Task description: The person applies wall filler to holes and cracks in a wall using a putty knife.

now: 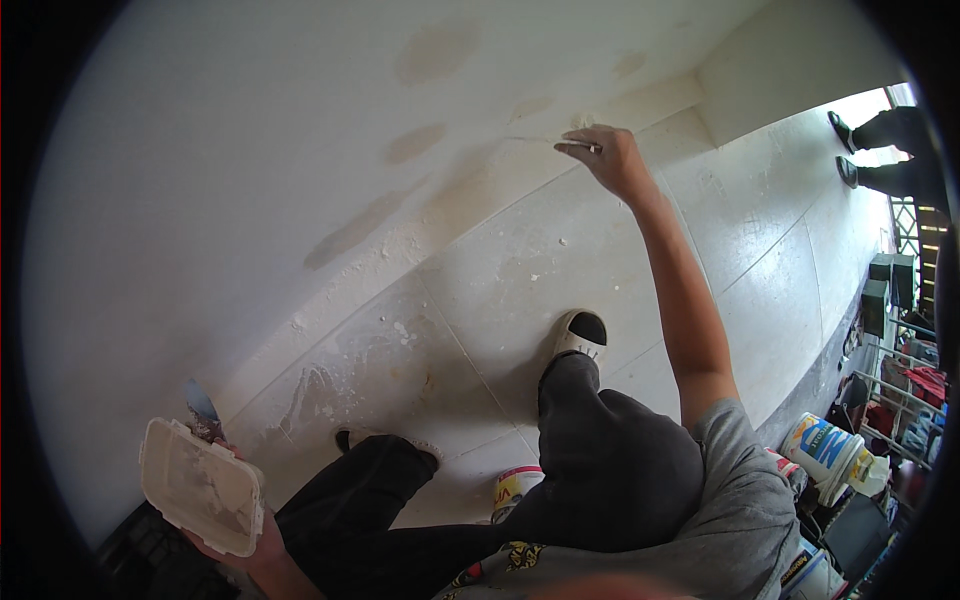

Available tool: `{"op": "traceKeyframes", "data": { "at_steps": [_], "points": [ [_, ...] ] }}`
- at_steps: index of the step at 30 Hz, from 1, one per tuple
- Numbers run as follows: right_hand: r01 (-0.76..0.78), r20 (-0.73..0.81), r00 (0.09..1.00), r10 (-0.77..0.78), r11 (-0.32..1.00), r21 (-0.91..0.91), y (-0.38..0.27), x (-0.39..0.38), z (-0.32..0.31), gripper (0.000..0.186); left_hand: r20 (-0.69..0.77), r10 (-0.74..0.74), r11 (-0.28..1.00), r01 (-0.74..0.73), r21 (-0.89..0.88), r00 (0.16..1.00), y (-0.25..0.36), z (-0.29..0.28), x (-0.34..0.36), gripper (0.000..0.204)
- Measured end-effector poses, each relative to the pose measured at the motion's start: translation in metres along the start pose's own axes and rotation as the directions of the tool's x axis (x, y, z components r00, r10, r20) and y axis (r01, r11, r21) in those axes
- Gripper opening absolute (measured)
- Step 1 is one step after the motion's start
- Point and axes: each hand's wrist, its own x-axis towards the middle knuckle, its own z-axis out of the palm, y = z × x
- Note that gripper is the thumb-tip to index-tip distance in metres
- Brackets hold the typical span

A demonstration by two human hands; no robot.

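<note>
Left hand (pixel 255 556) around rectangular plastic tub (pixel 168 472)

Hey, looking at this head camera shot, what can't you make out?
In the head view:
- Left hand: partly hidden behind the translucent rectangular plastic container.
- Grey-bladed putty knife: lower end hidden behind that container.
- Thin pale tool in the right hand: too thin to tell its shape.
- Red-rimmed white bucket: partly hidden by the dark trouser leg.
- Other person: upper body cut off by the picture's dark rim.
</note>
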Motion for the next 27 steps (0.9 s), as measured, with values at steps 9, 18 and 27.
{"op": "traceKeyframes", "data": {
  "at_steps": [9, 18, 27],
  "points": [
    [-0.075, -0.073, 0.995, 0.068, 0.993, -0.089, 0.001, 0.021, 0.006, 0.021, 0.01, 0.02, 1.0, -0.02, 0.003, 1.0, 0.0, -0.003, -0.001, 0.079],
    [-0.145, -0.049, 0.988, 0.146, 0.989, 0.028, -0.007, -0.007, 0.02, 0.027, -0.021, 0.026, 0.999, -0.027, -0.02, 0.999, 0.002, 0.001, 0.0, 0.078],
    [-0.214, -0.178, 0.963, 0.2, 0.975, -0.064, 0.007, 0.012, 0.01, 0.03, 0.034, 0.033, 0.999, -0.033, 0.026, 0.999, -0.006, 0.008, 0.003, 0.077]
  ]
}}
